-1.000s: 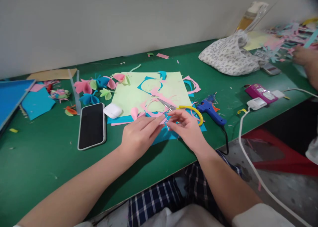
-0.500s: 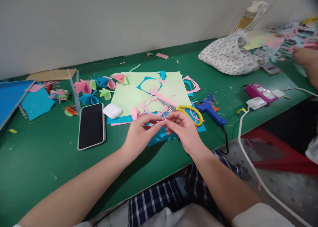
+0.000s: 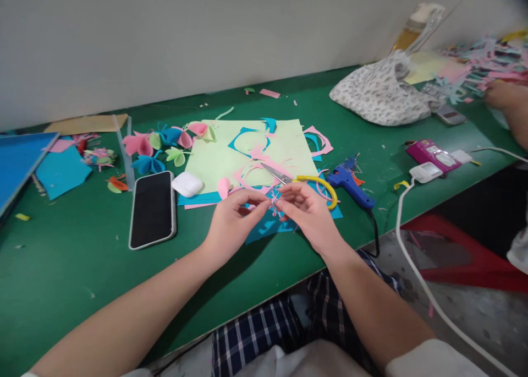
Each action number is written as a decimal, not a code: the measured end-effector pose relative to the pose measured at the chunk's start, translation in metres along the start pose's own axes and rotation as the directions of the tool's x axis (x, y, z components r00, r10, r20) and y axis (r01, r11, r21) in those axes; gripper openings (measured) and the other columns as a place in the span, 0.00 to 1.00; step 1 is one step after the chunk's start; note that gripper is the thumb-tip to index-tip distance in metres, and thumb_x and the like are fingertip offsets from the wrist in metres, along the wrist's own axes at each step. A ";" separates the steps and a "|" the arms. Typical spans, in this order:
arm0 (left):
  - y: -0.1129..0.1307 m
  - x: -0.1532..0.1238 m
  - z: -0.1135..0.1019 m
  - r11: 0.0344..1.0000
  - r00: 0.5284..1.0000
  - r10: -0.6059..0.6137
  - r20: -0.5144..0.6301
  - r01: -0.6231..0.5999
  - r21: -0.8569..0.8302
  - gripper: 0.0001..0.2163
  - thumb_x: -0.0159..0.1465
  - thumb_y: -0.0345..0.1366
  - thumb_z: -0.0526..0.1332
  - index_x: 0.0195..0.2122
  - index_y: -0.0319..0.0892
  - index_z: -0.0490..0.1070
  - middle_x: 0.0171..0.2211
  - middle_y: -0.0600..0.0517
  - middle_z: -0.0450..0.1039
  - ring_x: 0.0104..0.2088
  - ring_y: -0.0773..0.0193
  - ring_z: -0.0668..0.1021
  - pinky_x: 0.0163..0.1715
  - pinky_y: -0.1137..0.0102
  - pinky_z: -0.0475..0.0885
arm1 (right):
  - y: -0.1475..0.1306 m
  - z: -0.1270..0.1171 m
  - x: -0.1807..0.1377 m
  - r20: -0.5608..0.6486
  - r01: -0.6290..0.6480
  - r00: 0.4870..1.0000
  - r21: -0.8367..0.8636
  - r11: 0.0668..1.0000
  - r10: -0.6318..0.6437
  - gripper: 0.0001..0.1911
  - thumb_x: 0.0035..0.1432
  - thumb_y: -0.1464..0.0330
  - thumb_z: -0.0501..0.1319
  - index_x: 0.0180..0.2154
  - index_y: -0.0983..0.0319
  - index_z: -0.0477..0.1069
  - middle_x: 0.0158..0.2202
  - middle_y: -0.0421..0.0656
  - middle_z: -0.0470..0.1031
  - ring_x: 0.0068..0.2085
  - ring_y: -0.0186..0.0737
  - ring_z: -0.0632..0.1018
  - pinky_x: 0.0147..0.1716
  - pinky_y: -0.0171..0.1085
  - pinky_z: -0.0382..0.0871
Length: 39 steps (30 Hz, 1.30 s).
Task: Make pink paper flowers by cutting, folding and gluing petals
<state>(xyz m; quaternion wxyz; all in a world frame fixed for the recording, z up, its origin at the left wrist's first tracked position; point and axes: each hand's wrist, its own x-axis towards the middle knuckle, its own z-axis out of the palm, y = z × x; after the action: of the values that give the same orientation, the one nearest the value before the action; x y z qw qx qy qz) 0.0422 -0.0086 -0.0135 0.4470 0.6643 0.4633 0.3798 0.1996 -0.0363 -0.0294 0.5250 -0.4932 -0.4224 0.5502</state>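
Observation:
My left hand [image 3: 233, 217] pinches a small pink paper piece with thin curled strands [image 3: 274, 200] between thumb and forefinger. My right hand [image 3: 309, 214] is closed at the piece's other side, thumb and fingertips together on its strands; its exact hold is too small to make out. Below the hands lie blue paper sheets [image 3: 264, 233]. Scissors with yellow handles [image 3: 277, 173] rest just beyond my right fingers, on a pale green sheet [image 3: 206, 165] strewn with pink and blue cut-outs. To the right lies a blue glue gun [image 3: 350, 184].
On the left are a phone [image 3: 152, 209], a white earbud case [image 3: 187, 184] and several paper flowers [image 3: 138, 144]. A patterned cloth bag [image 3: 375, 91], a magenta device [image 3: 433, 156] and a white cable [image 3: 402, 245] lie right. Another person's hand [image 3: 507, 99] reaches into paper scraps.
My right hand has shifted slightly right, opening a small gap between the two hands' fingertips. More of the pink paper piece now shows between them.

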 end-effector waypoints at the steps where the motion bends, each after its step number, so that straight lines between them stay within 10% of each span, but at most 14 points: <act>1: -0.001 0.000 0.000 1.000 1.000 0.018 0.000 -0.018 0.021 0.06 0.57 0.38 0.63 0.29 0.40 0.74 0.29 0.51 0.76 0.28 0.67 0.76 0.25 0.74 0.73 | 0.001 0.001 0.000 0.018 -0.014 1.000 -0.009 1.000 0.014 0.13 0.49 0.66 0.66 0.39 0.58 0.69 0.31 0.38 0.73 0.34 0.34 0.76 0.29 0.33 0.74; 13: -0.002 0.002 -0.008 0.996 0.990 0.060 -0.130 -0.050 0.077 0.06 0.58 0.38 0.62 0.31 0.42 0.74 0.30 0.52 0.75 0.26 0.69 0.74 0.26 0.74 0.71 | -0.002 -0.007 0.000 0.218 -0.118 0.967 -0.092 0.989 0.135 0.17 0.50 0.67 0.65 0.43 0.56 0.67 0.26 0.35 0.70 0.27 0.30 0.73 0.26 0.32 0.70; 17: -0.001 0.010 -0.019 0.959 0.998 0.049 -0.029 -0.038 0.280 0.08 0.59 0.40 0.61 0.31 0.42 0.75 0.26 0.53 0.74 0.23 0.69 0.70 0.22 0.74 0.65 | -0.004 -0.017 0.004 0.001 -0.008 1.000 -0.273 0.962 0.009 0.12 0.54 0.64 0.62 0.41 0.57 0.69 0.27 0.37 0.72 0.27 0.34 0.73 0.23 0.34 0.68; 23: -0.001 0.016 -0.027 0.825 0.958 -0.033 0.285 -0.135 0.549 0.10 0.60 0.41 0.57 0.31 0.43 0.75 0.26 0.54 0.73 0.25 0.67 0.70 0.24 0.73 0.62 | 0.005 -0.018 0.011 0.106 0.311 0.891 -0.851 0.424 -0.441 0.06 0.55 0.67 0.63 0.35 0.61 0.76 0.35 0.46 0.76 0.42 0.47 0.71 0.44 0.45 0.66; 28: 0.000 0.017 -0.026 0.732 0.951 -0.117 0.286 -0.112 0.672 0.10 0.62 0.41 0.55 0.33 0.44 0.74 0.29 0.53 0.72 0.29 0.65 0.72 0.25 0.72 0.59 | -0.003 -0.019 0.024 0.328 0.367 0.907 -0.923 0.117 -0.264 0.11 0.57 0.70 0.61 0.42 0.62 0.76 0.37 0.46 0.76 0.42 0.46 0.71 0.43 0.42 0.65; 35: -0.002 0.011 -0.023 0.537 0.980 0.055 0.191 -0.190 0.822 0.11 0.64 0.40 0.53 0.37 0.44 0.75 0.31 0.51 0.73 0.30 0.64 0.74 0.23 0.72 0.58 | -0.008 -0.013 0.026 0.314 0.313 0.935 -0.949 -0.033 -0.165 0.09 0.54 0.63 0.64 0.34 0.62 0.78 0.36 0.48 0.75 0.42 0.49 0.69 0.39 0.44 0.63; 39: -0.006 -0.002 -0.010 0.373 0.884 0.272 0.379 -0.460 0.805 0.12 0.65 0.37 0.52 0.36 0.41 0.75 0.27 0.49 0.72 0.32 0.61 0.76 0.25 0.71 0.64 | -0.001 -0.007 0.026 0.273 0.269 0.940 -0.962 -0.049 -0.203 0.08 0.54 0.64 0.63 0.32 0.62 0.78 0.36 0.47 0.75 0.41 0.50 0.68 0.38 0.44 0.62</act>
<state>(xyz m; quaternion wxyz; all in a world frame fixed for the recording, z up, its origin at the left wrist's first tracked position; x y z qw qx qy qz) 0.0310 -0.0069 -0.0165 -0.0152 0.9146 0.3879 0.1135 0.2074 -0.0111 -0.0316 0.0991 -0.6243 -0.7749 0.0035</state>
